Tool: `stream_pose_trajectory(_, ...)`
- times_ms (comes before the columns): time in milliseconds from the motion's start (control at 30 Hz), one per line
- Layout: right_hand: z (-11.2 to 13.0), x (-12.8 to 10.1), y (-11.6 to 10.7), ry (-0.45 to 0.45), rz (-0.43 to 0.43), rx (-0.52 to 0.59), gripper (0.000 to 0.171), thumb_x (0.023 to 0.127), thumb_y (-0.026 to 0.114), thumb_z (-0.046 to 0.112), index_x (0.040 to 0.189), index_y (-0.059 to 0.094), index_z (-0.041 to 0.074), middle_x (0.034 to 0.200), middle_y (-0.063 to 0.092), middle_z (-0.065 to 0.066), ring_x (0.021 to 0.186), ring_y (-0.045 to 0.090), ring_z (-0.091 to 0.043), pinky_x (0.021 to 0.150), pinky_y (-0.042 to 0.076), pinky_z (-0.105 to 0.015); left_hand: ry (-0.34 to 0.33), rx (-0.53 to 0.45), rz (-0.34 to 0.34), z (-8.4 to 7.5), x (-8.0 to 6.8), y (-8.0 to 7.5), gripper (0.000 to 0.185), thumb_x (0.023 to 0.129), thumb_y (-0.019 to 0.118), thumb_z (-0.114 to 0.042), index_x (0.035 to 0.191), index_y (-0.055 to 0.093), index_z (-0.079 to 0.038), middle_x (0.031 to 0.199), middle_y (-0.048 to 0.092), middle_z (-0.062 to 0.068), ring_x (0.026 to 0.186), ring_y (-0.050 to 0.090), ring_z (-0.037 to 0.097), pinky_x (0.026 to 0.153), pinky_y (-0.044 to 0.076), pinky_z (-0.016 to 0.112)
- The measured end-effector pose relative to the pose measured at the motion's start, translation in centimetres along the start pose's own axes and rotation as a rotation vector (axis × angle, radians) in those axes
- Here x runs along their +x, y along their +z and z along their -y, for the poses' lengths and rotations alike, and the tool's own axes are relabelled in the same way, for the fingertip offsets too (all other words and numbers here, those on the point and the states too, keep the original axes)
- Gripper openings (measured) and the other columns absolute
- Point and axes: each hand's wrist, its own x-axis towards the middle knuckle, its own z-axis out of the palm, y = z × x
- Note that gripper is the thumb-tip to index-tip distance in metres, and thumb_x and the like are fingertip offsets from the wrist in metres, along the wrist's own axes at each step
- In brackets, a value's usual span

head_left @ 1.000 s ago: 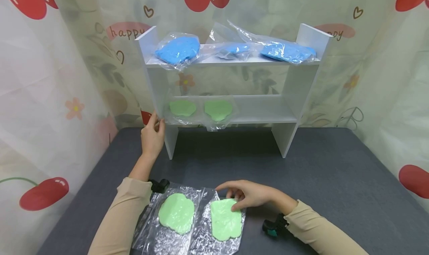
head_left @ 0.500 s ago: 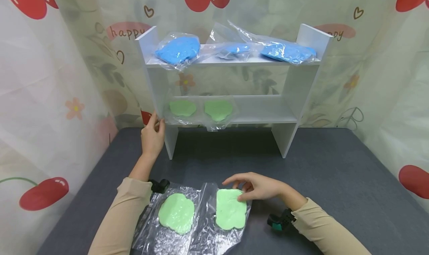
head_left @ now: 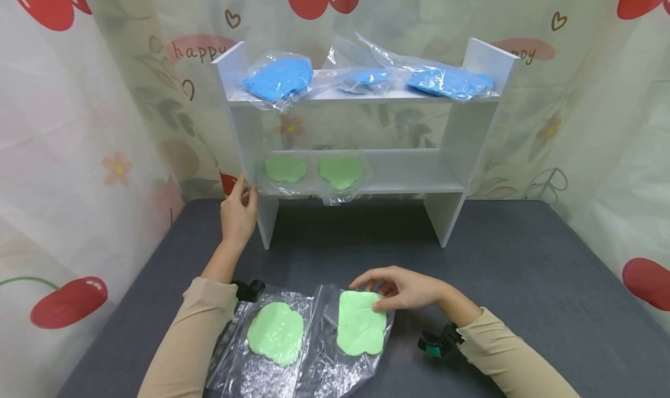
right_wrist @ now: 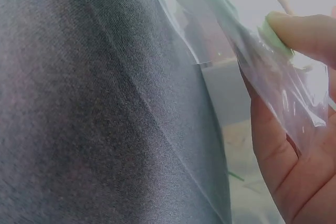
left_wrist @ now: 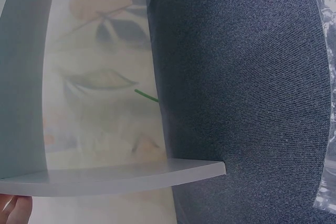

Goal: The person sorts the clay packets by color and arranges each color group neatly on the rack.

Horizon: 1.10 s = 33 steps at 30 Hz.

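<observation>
My right hand (head_left: 408, 287) pinches the upper corner of a clear plastic bag (head_left: 335, 380), with the thumb on a flat light-green slab (head_left: 361, 322) inside it. Close up in the right wrist view, the bag's film (right_wrist: 283, 87) lies between thumb and fingers. To its left is a second light-green slab (head_left: 275, 333), rounded and bagged, on the dark table (head_left: 497, 305). My left hand (head_left: 238, 215) touches the left side panel of a white shelf (head_left: 264, 229). Its fingertips (left_wrist: 18, 211) show against the panel's outer face in the left wrist view.
Two bagged green pieces, one rounded (head_left: 285, 169) and one beside it (head_left: 341, 172), lie on the shelf's middle board. The top board (head_left: 335, 98) bears several bagged blue pieces, including one at the left (head_left: 279, 78). A printed curtain (head_left: 120, 223) encloses the table.
My right hand has moved up and slightly right, and the right part of the bag with its green slab has come along. The left hand stays at the shelf.
</observation>
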Motion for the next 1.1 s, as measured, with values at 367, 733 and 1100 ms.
stream_pose_trajectory(367,-1.1,1.3,1.0,0.011,0.075,0.004,0.046,0.092,0.058,0.015,0.134,0.045,0.003,0.121,0.054,-0.019,0.081,0.054,0.001,0.063,0.045,-0.017,0.003,0.001,0.002,0.0,0.0,0.0,0.046,0.096,0.049,-0.014,0.141,0.043,-0.017,0.123,0.061,0.02,0.104,0.064,0.036,0.081,0.053,0.049)
stream_pose_trajectory(733,-2.0,2.2,1.8,0.102,0.188,0.107,0.054,0.093,0.057,0.015,0.142,0.037,0.005,0.132,0.051,-0.023,0.086,0.061,0.0,0.063,0.044,-0.016,0.008,-0.001,-0.003,-0.1,-0.1,-0.1,0.045,0.096,0.05,-0.013,0.14,0.044,-0.015,0.123,0.061,0.02,0.104,0.064,0.036,0.081,0.053,0.049)
stream_pose_trajectory(1100,-2.1,2.2,2.0,0.081,0.191,0.039,0.046,0.09,0.061,0.015,0.134,0.051,0.005,0.128,0.059,-0.018,0.045,0.025,-0.001,0.05,0.03,-0.013,0.017,0.0,-0.004,-0.2,-0.1,0.0,0.045,0.096,0.05,-0.012,0.14,0.044,-0.014,0.123,0.061,0.021,0.104,0.064,0.037,0.081,0.053,0.049)
